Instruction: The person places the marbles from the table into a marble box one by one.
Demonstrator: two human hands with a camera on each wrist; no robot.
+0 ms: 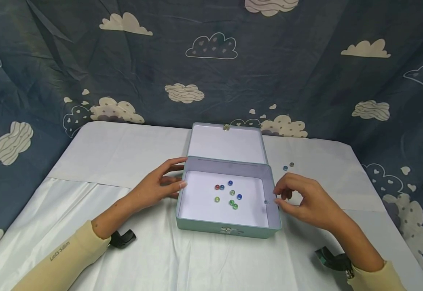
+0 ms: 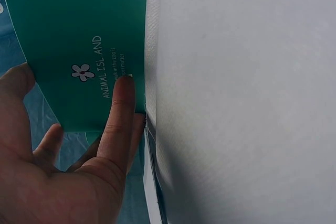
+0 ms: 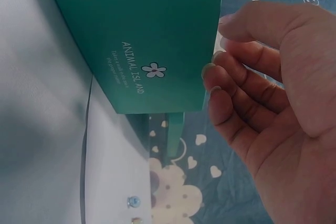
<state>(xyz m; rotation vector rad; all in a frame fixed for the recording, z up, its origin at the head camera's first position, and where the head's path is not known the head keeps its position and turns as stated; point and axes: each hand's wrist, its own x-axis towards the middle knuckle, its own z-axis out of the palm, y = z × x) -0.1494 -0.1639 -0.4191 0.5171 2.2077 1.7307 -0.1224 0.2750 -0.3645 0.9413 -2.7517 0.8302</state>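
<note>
A green metal box [image 1: 229, 231] with its lid [image 1: 227, 141] raised at the back stands on the white-covered table. Several glass marbles, among them a red marble [image 1: 217, 187] and a blue marble [image 1: 239, 197], lie on its floor. A clear marble [image 1: 266, 201] shows by the inner right wall. My left hand [image 1: 160, 182] rests against the box's left side, fingers spread. My right hand [image 1: 307, 198] is at the right rim, its fingers loosely bent with the thumb apart; I see nothing held in it. In the right wrist view, its fingertips [image 3: 219, 106] are by the box's edge.
Two more marbles, a blue marble [image 1: 285, 167] and a darker marble [image 1: 292, 164], lie on the white cloth [image 1: 233, 262] right of the box. A dark cloud-patterned curtain [image 1: 211, 81] hangs behind the table. Black straps are on both wrists.
</note>
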